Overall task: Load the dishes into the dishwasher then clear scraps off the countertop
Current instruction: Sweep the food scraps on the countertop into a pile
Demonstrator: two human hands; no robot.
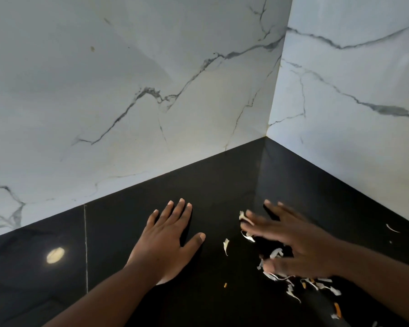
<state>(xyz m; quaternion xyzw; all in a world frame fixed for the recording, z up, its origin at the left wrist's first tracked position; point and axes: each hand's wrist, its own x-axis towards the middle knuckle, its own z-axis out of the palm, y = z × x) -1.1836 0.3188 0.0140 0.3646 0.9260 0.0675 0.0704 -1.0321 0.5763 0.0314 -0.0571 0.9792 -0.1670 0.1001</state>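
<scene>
Head view, the only one. Black countertop (222,185) runs into a corner formed by two white marble walls (128,90). No dishes or dishwasher in frame, so dish-loading status cannot be told; step in hand is judged to be scrap clearing.

Left hand (168,241): flat on the counter, fingers straight and slightly spread, thumb out to the right. Holds nothing. It sits left of the scraps, apart from them.

Right hand (300,244): blurred, fingers extended and splayed, low over or on the counter among the scraps. No closed grip is visible; whether fingertips pinch a peel cannot be told due to blur.

Scraps (279,277): pale peel strips w/ a few orange bits, clustered under and near-right of the right hand. One pale strip (226,246) lies alone between the hands; one small orange bit (225,285) nearer the camera. More pale pieces (393,228) lie far right, well apart from the main cluster.

Risks, as judged:
- Fast sweep w/ open fingers may scatter light peels rather than gather them; splayed fingers let strips slip through.
- Strays at far right and center may be missed if only the main cluster is swept.
- Sweeping toward the near edge w/o a cupped hand below may drop scraps to the floor.
- Thin moist peels may cling to the glossy surface and smear.
</scene>
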